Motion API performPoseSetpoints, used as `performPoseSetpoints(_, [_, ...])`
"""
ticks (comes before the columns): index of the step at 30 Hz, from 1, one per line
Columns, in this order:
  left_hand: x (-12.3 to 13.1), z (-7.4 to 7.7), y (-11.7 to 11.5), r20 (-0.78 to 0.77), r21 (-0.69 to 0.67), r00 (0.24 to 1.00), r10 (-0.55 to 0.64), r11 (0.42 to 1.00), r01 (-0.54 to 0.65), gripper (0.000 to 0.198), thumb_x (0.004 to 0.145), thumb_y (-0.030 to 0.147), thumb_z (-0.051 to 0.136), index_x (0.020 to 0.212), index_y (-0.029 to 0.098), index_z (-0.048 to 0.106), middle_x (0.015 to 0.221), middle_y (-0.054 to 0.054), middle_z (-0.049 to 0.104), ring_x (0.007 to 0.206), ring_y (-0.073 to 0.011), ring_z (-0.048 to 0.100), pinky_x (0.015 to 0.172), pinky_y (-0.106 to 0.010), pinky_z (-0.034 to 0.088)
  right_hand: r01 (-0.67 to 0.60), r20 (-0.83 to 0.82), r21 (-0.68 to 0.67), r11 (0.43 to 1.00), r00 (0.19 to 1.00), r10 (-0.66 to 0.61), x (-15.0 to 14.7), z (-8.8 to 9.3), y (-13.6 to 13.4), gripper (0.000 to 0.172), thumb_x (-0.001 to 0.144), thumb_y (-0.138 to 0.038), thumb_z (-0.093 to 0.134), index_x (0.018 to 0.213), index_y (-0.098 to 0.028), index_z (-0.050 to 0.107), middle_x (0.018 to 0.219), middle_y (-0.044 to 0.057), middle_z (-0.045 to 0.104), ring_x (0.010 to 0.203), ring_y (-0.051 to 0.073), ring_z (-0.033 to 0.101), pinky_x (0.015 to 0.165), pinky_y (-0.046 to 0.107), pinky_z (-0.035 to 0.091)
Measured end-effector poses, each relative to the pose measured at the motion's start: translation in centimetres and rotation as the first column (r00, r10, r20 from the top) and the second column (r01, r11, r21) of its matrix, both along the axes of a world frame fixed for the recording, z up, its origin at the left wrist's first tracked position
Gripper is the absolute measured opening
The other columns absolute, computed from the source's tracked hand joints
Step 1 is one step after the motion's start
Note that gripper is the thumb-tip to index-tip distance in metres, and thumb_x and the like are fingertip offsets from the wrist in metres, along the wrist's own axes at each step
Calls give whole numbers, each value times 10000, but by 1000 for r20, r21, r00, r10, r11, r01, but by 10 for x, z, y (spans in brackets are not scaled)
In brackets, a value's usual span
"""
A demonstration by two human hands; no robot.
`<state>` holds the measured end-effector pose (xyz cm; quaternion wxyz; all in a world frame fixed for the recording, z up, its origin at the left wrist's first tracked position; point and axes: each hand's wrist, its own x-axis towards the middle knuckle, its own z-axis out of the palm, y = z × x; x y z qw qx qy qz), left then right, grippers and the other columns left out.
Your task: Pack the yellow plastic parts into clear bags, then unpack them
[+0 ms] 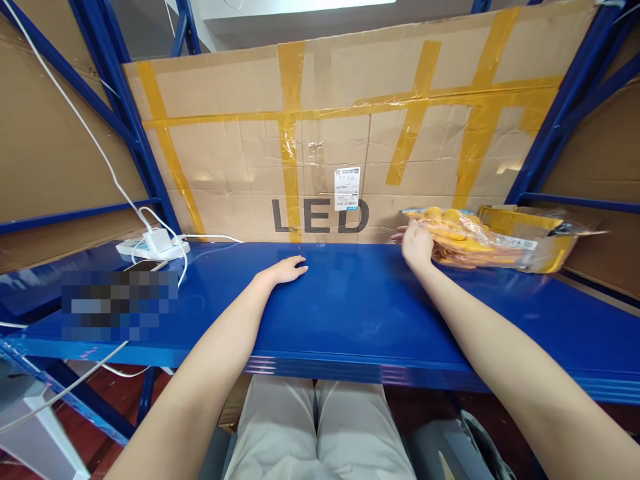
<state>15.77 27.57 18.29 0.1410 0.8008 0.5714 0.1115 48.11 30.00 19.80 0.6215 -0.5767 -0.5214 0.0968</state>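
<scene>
My left hand (288,270) rests palm down on the blue shelf (345,307), fingers stretched out and holding nothing. Farther right, my right hand (418,245) is at the left end of a clear plastic bag (473,237), its fingers curled against the bag's edge. Through the film show several yellow and orange pieces, whose exact kind I cannot make out. The bag's right part lies against a yellow-taped cardboard box (550,250), which has loose plastic film at its top. Part of my right hand's grip is hidden from view.
A large cardboard panel (235,167) marked LED, with yellow tape and a white label (347,189), stands along the shelf's back. At the left are a white power strip (153,245) with cables and a blurred dark object (115,300). Blue posts (555,113) frame the sides.
</scene>
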Motion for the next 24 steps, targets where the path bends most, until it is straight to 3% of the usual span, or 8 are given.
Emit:
performPoseSetpoints(2, [-1, -1, 2, -1, 4, 1000, -1, 1000, 1, 644, 884, 511, 345, 1425, 166, 398, 1521, -67, 318, 1400, -245, 296, 1140, -373, 228, 65, 194, 7, 998, 979, -66, -10, 3, -6, 533, 947, -439, 225, 668, -172, 592, 680, 138, 689, 839, 266, 681, 892, 444, 477])
performPoseSetpoints(5, [-1, -2, 4, -8, 9, 1000, -5, 1000, 6, 640, 884, 508, 345, 1421, 167, 403, 1521, -67, 315, 1401, -243, 291, 1140, -367, 230, 15, 324, -7, 1000, 946, -11, -29, 8, -17, 523, 939, -416, 252, 651, -173, 614, 715, 147, 703, 890, 294, 673, 939, 466, 439])
performPoseSetpoints(10, [0, -1, 3, 8, -5, 1000, 15, 1000, -15, 630, 889, 510, 355, 1438, 200, 366, 1527, -67, 306, 1394, -249, 307, 1131, -379, 254, -283, 171, -1, 959, 945, 279, -63, 10, -37, 513, 935, -444, 292, 661, -181, 635, 630, 95, 683, 786, 251, 682, 907, 430, 470])
performPoseSetpoints(12, [1, 0, 1, 49, 4, 998, 48, 999, -49, 676, 881, 493, 399, 1472, 185, 290, 1536, -91, 280, 1392, -252, 311, 1126, -373, 268, -474, 12, -40, 880, 880, 474, -75, 11, -46, 487, 933, -433, 315, 656, -187, 630, 584, 72, 666, 673, 217, 675, 841, 407, 507])
performPoseSetpoints(14, [2, 0, 1, 97, 47, 993, 71, 996, -76, 764, 854, 468, 472, 1497, 149, 209, 1546, -123, 238, 1404, -252, 286, 1129, -361, 266, -644, -111, -97, 758, 764, 635, -84, 13, -54, 445, 922, -377, 340, 633, -191, 623, 543, 60, 654, 585, 196, 656, 802, 395, 522])
performPoseSetpoints(17, [2, -1, 3, 131, 149, 991, 38, 987, -57, 887, 778, 461, 595, 1504, 147, 192, 1549, -134, 231, 1416, -261, 253, 1139, -362, 249, -803, -222, -174, 570, 596, 772, -88, 16, -61, 423, 890, -273, 333, 600, -180, 627, 557, 81, 673, 572, 193, 660, 854, 384, 504])
performPoseSetpoints(21, [0, -1, 7, 67, 200, 993, -96, 976, 81, 701, 733, 390, 657, 1388, 221, 471, 1488, -59, 393, 1407, -281, 272, 1144, -358, 248, -872, -429, -249, 422, 490, 759, -75, 12, -52, 471, 884, -258, 275, 620, -145, 649, 632, 130, 703, 668, 216, 692, 850, 366, 508])
performPoseSetpoints(24, [4, 1, 8, 23, 225, 997, -74, 972, 67, 470, 743, 286, 638, 1206, 206, 653, 1454, -58, 445, 1357, -282, 373, 1131, -331, 279, -864, -559, -346, 366, 503, 659, -62, 4, -38, 463, 880, -246, 277, 641, -120, 653, 680, 164, 710, 675, 221, 698, 770, 341, 537])
